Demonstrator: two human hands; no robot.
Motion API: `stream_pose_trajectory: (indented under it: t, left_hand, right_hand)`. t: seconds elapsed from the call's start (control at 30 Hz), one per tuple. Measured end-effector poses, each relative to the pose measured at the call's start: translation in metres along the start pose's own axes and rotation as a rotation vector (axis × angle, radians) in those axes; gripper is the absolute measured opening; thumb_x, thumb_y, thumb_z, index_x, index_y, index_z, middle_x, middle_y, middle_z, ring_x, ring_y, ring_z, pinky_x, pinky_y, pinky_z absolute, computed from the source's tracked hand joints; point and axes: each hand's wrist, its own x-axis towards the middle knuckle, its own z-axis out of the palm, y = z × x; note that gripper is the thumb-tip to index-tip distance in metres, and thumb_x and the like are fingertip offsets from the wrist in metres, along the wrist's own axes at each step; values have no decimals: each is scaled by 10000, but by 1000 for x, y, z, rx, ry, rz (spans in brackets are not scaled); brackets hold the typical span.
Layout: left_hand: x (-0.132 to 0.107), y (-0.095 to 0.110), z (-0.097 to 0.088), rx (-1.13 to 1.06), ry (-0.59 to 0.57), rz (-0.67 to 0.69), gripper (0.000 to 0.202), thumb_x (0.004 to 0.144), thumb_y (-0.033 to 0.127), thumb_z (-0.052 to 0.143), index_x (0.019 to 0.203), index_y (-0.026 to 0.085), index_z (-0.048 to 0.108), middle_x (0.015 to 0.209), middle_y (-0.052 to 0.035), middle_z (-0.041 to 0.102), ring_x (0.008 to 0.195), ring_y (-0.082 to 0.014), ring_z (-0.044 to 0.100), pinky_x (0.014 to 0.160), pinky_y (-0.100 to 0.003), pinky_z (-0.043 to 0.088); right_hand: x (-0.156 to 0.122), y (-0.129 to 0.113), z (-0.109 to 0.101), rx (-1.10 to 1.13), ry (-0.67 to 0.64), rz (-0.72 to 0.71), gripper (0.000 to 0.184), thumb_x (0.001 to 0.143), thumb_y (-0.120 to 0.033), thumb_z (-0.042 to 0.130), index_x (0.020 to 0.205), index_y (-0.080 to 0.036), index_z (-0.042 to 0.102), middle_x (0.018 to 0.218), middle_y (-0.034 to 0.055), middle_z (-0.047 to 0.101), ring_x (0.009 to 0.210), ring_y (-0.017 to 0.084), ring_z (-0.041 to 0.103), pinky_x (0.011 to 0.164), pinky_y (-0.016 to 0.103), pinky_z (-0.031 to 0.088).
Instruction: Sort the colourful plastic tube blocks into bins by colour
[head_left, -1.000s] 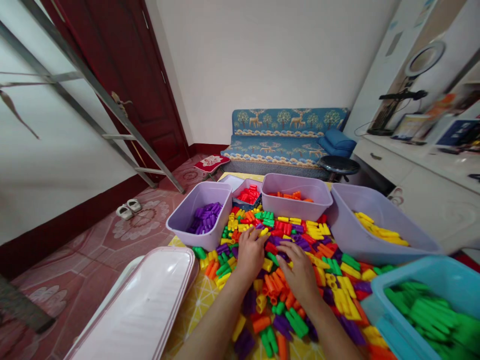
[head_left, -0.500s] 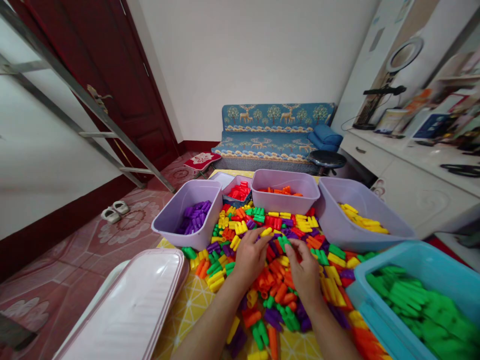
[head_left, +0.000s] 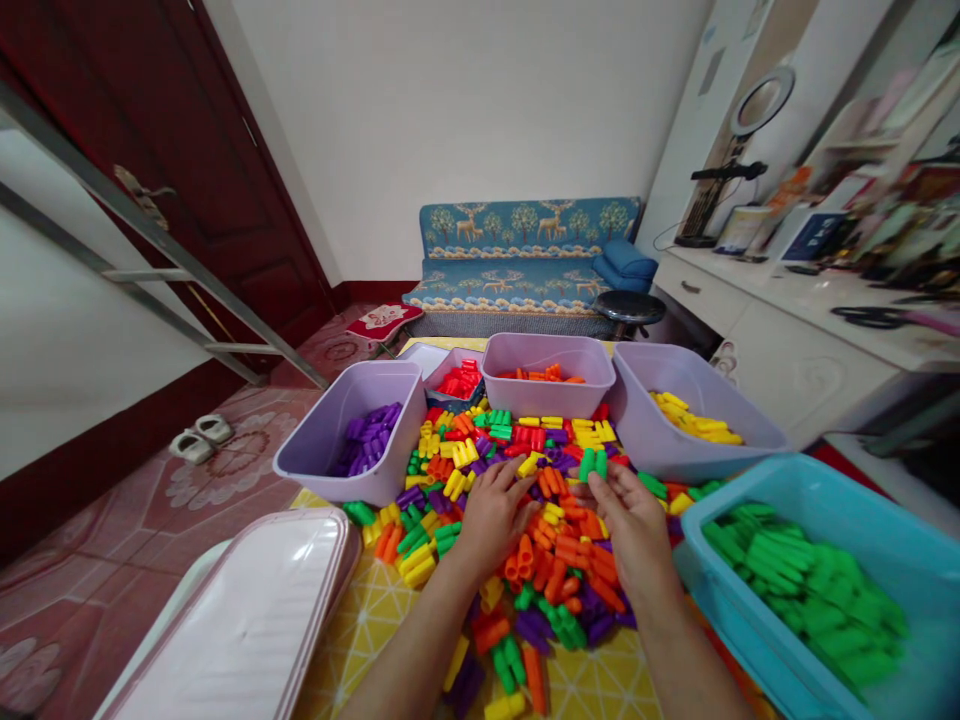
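Observation:
My left hand (head_left: 493,515) is over the heaped plastic tube blocks, its fingers apart. A yellow tube block (head_left: 529,465) lies at its fingertips; whether they touch it I cannot tell. My right hand (head_left: 632,512) pinches a green tube block (head_left: 592,464) between thumb and fingers, just above the heap. Below and between both hands are orange tube blocks (head_left: 559,555), mixed with purple, yellow, green and red ones. On the right, a turquoise bin (head_left: 697,520) contains green blocks (head_left: 810,580).
Around the heap stand lilac bins with purple (head_left: 371,440), orange (head_left: 544,374) and yellow blocks (head_left: 694,420). A small box contains red blocks (head_left: 459,378). At the left front lies a pale pink lid (head_left: 240,610). A yellow patterned cloth (head_left: 367,620) covers the table.
The view has turned slightly right. My right hand has moved right with the green block, apart from my left hand, and the block now stands more upright. My left hand remains over the heap.

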Motion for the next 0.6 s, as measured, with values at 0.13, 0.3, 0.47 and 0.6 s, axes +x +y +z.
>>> stream_pose_trajectory:
  t: [0.13,0.3,0.47,0.6]
  left_hand:
    - [0,-1,2,-13,19,10,340,888,298,539,1222,256,590,1385,-54,508,1202,-274,483,992,-476,449]
    - [-1,-1,2,-28,32,6,349,882,291,551,1228,257,587,1374,-65,515,1191,-274,494,971,-473,472]
    - [-2,-2,2,-51,43,11,345,879,291,560,1219,249,597,1357,-82,527,1192,-276,493,962,-475,482]
    - [-2,-3,5,-65,58,8,339,879,299,567,1213,252,605,1330,-82,549,1181,-276,502,956,-474,484]
  right_hand:
    - [0,-10,-6,38,40,3,396,684,-421,761,964,-194,599,809,17,719,602,150,668,555,246,533]
    - [-7,-27,-4,176,142,-96,303,717,-366,734,923,-200,586,793,14,722,655,169,692,645,298,551]
    - [-14,-48,-4,439,380,-453,239,904,-441,455,960,-251,588,1188,36,645,1092,182,626,972,395,455]
    - [-11,-37,-5,253,256,-323,364,903,-501,391,1070,-240,582,1202,85,636,1107,233,613,945,453,459]
